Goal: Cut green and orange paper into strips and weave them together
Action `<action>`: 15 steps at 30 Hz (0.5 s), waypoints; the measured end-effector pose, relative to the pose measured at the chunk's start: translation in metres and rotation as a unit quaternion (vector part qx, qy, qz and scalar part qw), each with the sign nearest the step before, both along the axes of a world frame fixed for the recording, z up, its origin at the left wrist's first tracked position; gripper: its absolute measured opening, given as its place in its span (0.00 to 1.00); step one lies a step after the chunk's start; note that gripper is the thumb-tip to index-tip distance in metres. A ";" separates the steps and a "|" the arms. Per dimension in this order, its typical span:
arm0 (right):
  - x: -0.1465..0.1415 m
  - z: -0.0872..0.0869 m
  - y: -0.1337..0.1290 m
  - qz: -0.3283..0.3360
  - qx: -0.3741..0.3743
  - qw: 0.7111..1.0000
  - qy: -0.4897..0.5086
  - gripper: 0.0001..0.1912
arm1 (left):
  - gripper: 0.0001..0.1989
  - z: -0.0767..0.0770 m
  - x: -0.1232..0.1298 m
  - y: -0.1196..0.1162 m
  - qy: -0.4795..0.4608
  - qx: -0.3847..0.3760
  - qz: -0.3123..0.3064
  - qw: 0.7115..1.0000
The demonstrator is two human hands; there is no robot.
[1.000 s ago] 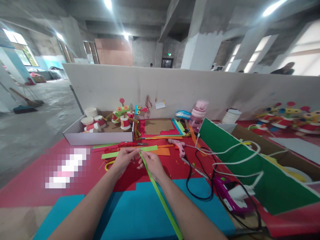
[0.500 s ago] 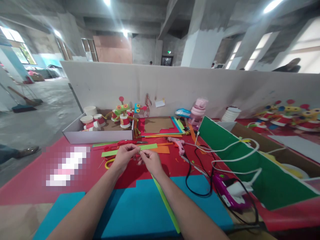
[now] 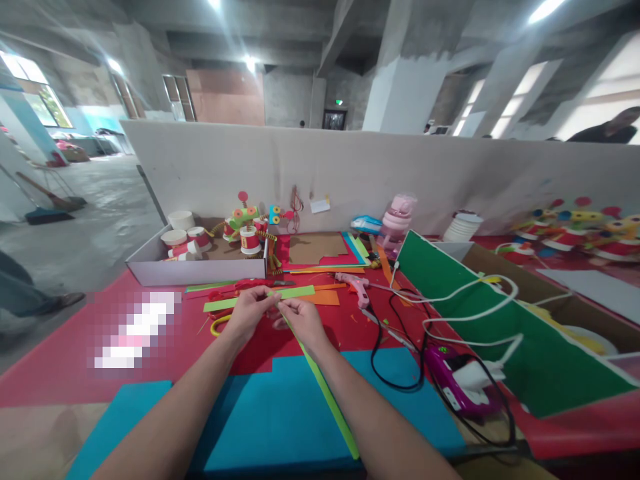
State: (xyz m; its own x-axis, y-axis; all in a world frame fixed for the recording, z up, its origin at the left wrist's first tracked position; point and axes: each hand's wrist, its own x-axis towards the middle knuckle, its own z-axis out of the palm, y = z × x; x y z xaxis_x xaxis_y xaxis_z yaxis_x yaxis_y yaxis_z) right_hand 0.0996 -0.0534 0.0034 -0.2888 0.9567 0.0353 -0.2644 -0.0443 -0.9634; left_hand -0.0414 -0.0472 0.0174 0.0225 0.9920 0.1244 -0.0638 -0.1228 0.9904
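Nearest the lens, both forearms enter from the lower edge and converge on the frame's centre: the left forearm [image 3: 185, 400] slants up and rightward, the right forearm [image 3: 370, 400] up and leftward. Beneath them, a blue sheet [image 3: 260, 427] spans the lower middle.

The narrow green paper strip [image 3: 327, 393] runs diagonally from the fingertips at centre, alongside the right forearm, to its free end near the lower edge, right of middle.

Right hand [image 3: 303, 323]: wrist nearly in line with the forearm, fingers pointing upper left, thumb and forefinger pinched on the strip near its upper end; the other fingers curl under. Left hand [image 3: 253, 313]: back of hand upward, fingers pointing right, thumb and forefinger drawn together on the strip's upper tip. The two sets of fingertips meet; exact contact between them is too small to resolve.

Just left of the left hand, on the red table cover [image 3: 200, 363]: yellow-handled scissors [image 3: 219, 327], partly hidden. Just beyond the hands: a wider light-green strip [image 3: 220, 305] and an orange paper piece [image 3: 326, 298]. Right of centre lies a pink glue gun [image 3: 356, 288].

Farther, left of centre: a white open box [image 3: 200, 272] of paper cups [image 3: 173, 237]. Behind stands a pale partition [image 3: 225, 160]; a person [image 3: 607, 129] is beyond it, upper right.
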 end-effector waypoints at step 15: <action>0.003 0.001 0.002 0.016 -0.075 0.995 0.059 0.22 | 0.17 -0.001 -0.003 0.002 0.006 -0.011 0.014 1.000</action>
State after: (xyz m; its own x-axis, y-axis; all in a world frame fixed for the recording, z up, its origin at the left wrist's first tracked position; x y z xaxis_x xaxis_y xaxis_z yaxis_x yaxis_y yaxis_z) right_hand 0.1025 -0.0514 0.0040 -0.3209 0.9443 -0.0725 -0.3721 -0.1961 -0.9072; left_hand -0.0448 -0.0451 0.0159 -0.0035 0.9947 0.1025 -0.0496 -0.1026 0.9935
